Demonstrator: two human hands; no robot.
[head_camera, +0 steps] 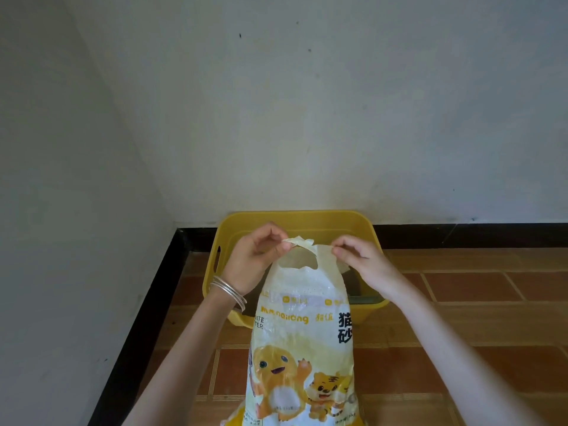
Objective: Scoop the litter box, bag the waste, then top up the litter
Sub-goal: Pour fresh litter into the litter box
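Tall pale-yellow plastic litter bag (302,342) printed with cartoon animals and a cut-out carry handle stands upright on the brown tiled floor (479,305), just in front of the yellow rectangular plastic litter box (295,221) set against the white wall (307,103). Left hand (256,258), silver bangles (229,292) at the wrist, pinches the bag's top edge; right hand (359,259) pinches the opposite side. Top strip crumpled between them.

Glossy crinkled printed plastic litter bag (302,339); smooth matt yellow plastic litter box (295,221); shiny silver metal bangles (229,292); semi-gloss brown floor tiles (467,287); matt painted wall (307,118).
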